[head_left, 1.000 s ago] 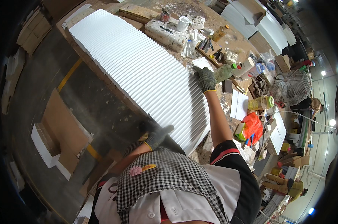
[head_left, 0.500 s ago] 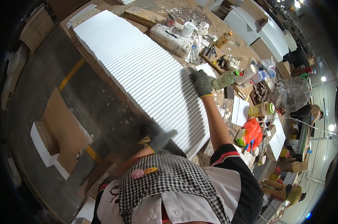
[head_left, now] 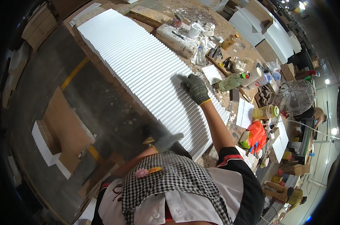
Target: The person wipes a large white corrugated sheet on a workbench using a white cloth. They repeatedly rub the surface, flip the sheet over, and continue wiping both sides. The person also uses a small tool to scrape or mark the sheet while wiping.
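Observation:
A long row of white ridged strips (head_left: 140,63), packed side by side, runs along the worktable from the far left to just before me. Over its right side is my right hand (head_left: 195,90) in a grey knitted glove, fingers apart and bent down toward the ridges; I cannot tell whether they touch. Nothing shows in that hand. At the near left edge of the row, my left hand (head_left: 167,143), also gloved, is slightly blurred. One digit stretches out toward the strips; its other fingers are partly hidden.
Right of the row, the worktable (head_left: 200,17) holds a green bottle (head_left: 231,81), a yellowish jar (head_left: 266,111), a red plastic bag (head_left: 257,131) and a stained white block (head_left: 177,40). A fan (head_left: 295,95) stands farther right. Cardboard (head_left: 66,123) lies low at left. Other people are at far right.
My right hand has shifted slightly left and nearer over the ridges, uncovering a white card beside the green bottle. My left hand has moved a little right. The whole view has shifted slightly.

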A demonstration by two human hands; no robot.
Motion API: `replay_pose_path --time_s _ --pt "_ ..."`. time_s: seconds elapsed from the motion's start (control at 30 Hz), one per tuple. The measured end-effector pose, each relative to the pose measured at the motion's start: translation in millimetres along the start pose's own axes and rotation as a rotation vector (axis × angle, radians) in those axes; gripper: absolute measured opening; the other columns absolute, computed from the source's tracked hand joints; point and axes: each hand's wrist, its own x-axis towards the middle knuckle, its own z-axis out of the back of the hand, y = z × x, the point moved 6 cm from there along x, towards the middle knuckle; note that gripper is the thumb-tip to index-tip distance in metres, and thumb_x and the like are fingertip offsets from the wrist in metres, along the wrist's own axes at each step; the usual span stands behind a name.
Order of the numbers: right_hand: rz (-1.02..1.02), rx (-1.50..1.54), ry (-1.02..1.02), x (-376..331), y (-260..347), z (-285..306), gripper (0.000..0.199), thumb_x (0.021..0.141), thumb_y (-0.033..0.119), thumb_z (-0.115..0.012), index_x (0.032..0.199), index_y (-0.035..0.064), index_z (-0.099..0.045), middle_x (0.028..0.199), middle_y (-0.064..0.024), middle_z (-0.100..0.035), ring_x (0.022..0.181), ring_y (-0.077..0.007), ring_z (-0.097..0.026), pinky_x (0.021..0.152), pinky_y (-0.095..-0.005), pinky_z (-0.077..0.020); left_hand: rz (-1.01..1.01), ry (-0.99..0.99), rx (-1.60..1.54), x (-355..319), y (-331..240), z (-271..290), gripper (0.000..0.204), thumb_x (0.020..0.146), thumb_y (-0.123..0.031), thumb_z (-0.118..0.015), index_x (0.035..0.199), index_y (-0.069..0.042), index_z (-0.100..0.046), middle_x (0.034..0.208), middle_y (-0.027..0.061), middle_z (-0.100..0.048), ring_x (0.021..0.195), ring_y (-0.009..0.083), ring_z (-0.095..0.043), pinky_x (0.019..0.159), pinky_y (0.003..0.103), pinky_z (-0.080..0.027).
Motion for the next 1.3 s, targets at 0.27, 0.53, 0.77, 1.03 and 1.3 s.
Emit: replay_pose_path --time_s 0.27,0.53,0.77,1.03,1.3 --pt "-0.422 -0.068 -0.238 29 -50 18 0.034 0.098 0.022 -0.07 0.132 0.0208 -0.073 0.093 -0.0225 -0.072 0.083 -0.0401 -0.071 0.076 -0.0524 -0.0572 0.044 -0.266 0.207 -16 41 58 0.097 0.101 -0.045 -0.071 0.165 0.006 -0.02 0.163 0.0301 -0.038 0.149 0.0322 -0.04 0.122 0.046 -0.036" --pt "-0.098 0.092 0.086 48 38 -4 0.029 0.104 0.031 -0.062 0.125 0.0153 -0.075 0.09 -0.0178 -0.074 0.085 -0.0321 -0.074 0.078 -0.0486 -0.0595 -0.326 -0.485 0.011 -32 39 131 0.082 0.101 -0.036 -0.073 0.162 0.0 -0.031 0.16 0.0268 -0.042 0.151 0.0351 -0.039 0.122 0.043 -0.036" --pt "-0.518 1.06 -0.116 85 -48 -25 0.041 0.101 0.03 -0.074 0.128 0.0008 -0.066 0.108 -0.0146 -0.073 0.094 -0.0175 -0.07 0.079 -0.0308 -0.0607 -0.62 -0.794 0.42 -60 -54 162 0.073 0.099 -0.024 -0.076 0.157 0.0 -0.04 0.157 0.0258 -0.048 0.146 0.0391 -0.047 0.122 0.046 -0.04" --pt "-0.14 1.504 0.288 20 139 20 0.08 0.09 0.049 -0.082 0.145 -0.0044 -0.057 0.135 -0.0177 -0.066 0.134 -0.0303 -0.057 0.124 -0.0466 -0.0369 -0.768 -0.411 -0.184 -6 -127 163 0.062 0.094 -0.008 -0.08 0.149 0.002 -0.052 0.136 0.012 -0.066 0.121 0.0195 -0.064 0.107 0.035 -0.052" --pt "-0.132 1.457 0.549 23 124 32 0.083 0.096 0.052 -0.074 0.154 -0.0018 -0.049 0.15 -0.0224 -0.055 0.141 -0.032 -0.051 0.124 -0.0497 -0.0386 -0.679 -0.542 -0.288 28 -133 172 0.041 0.089 -0.003 -0.081 0.125 0.0 -0.062 0.114 0.0068 -0.07 0.104 0.0156 -0.067 0.094 0.033 -0.055"
